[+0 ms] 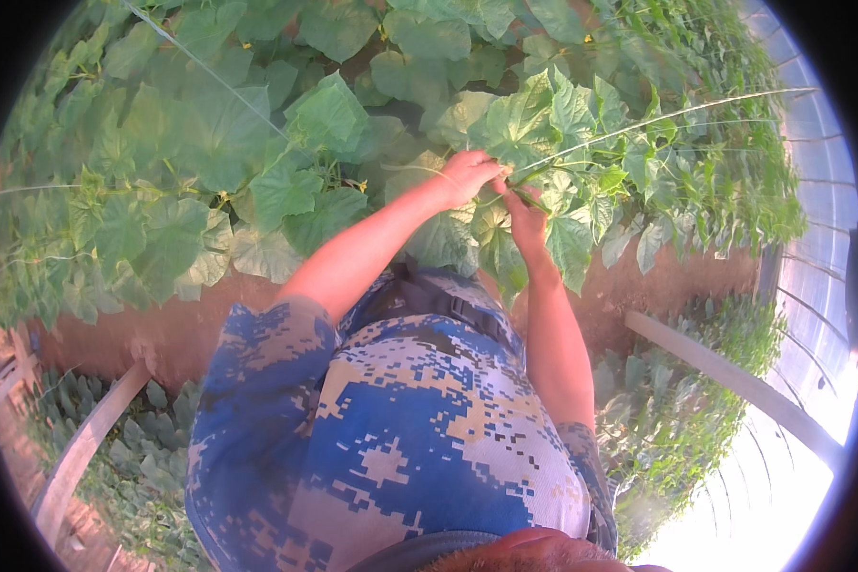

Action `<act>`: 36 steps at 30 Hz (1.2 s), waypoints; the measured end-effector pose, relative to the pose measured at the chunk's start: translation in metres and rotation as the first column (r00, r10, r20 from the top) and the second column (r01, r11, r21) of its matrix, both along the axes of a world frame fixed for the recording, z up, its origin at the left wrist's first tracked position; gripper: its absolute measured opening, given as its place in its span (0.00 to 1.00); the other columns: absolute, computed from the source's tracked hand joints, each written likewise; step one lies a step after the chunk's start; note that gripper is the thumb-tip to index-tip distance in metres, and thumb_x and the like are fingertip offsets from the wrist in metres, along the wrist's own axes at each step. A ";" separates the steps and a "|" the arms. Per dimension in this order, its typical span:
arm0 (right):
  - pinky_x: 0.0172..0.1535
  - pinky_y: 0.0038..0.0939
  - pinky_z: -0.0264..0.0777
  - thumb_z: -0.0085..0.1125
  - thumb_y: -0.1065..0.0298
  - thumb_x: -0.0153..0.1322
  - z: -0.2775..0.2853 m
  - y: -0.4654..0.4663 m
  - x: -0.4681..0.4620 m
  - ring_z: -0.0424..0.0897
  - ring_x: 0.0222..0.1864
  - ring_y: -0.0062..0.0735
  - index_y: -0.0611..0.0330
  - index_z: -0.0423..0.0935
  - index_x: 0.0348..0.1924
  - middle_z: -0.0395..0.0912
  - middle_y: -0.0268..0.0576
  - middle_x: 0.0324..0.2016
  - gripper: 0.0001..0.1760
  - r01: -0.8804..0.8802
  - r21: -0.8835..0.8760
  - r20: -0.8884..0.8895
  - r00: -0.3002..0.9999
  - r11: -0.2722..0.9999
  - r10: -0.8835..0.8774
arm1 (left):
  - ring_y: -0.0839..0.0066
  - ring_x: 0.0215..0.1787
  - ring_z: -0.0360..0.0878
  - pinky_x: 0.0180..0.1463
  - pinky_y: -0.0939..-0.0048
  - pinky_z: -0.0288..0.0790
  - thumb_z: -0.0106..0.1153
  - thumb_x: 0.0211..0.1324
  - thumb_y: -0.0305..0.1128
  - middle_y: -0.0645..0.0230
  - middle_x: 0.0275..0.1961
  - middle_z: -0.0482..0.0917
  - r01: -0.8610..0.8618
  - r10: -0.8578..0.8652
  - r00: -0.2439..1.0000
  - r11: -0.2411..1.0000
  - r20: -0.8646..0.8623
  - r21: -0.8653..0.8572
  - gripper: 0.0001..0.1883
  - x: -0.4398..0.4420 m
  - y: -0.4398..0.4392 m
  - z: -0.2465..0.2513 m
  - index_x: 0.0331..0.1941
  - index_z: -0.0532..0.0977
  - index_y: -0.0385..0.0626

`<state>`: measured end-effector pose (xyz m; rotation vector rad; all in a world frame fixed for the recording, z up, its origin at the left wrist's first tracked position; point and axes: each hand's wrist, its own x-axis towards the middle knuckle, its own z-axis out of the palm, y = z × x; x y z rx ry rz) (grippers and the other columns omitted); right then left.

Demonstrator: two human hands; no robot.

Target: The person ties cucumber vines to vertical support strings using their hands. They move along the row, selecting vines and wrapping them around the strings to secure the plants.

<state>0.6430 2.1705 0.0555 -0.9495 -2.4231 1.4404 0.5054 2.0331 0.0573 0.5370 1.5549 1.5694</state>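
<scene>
My left hand [472, 176] reaches in from the left, its thumb and fingers pinched together where a taut white string [658, 127] meets a cucumber vine. Just below and to the right, my right hand [527, 220] has its fingers closed on the green vine stem [536, 174]. The two hands nearly touch at the fingertips. A small pale yellowish thing at the left fingertips is too small to name. Broad cucumber leaves [522, 118] surround both hands and hide part of the stem. A thin pale strand [418, 169] crosses by the left wrist.
A dense row of cucumber plants [171, 236] with small yellow flowers stretches before me. Another string [207, 68] slants across at upper left. Behind me are more plants [679, 422], a left post [89, 443] and a right post [729, 379]. Translucent greenhouse sheeting [822, 179] curves along the right.
</scene>
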 end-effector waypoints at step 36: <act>0.33 0.28 0.67 0.63 0.61 0.70 0.039 -0.021 -0.012 0.76 0.28 0.22 0.56 0.79 0.36 0.76 0.30 0.25 0.09 0.234 -0.655 0.136 0.972 0.718 -0.193 | 0.56 0.47 0.84 0.48 0.59 0.76 0.59 0.62 0.42 0.63 0.45 0.86 -0.014 -0.171 0.732 0.964 -0.660 -0.265 0.13 0.015 0.008 -0.017 0.49 0.83 0.64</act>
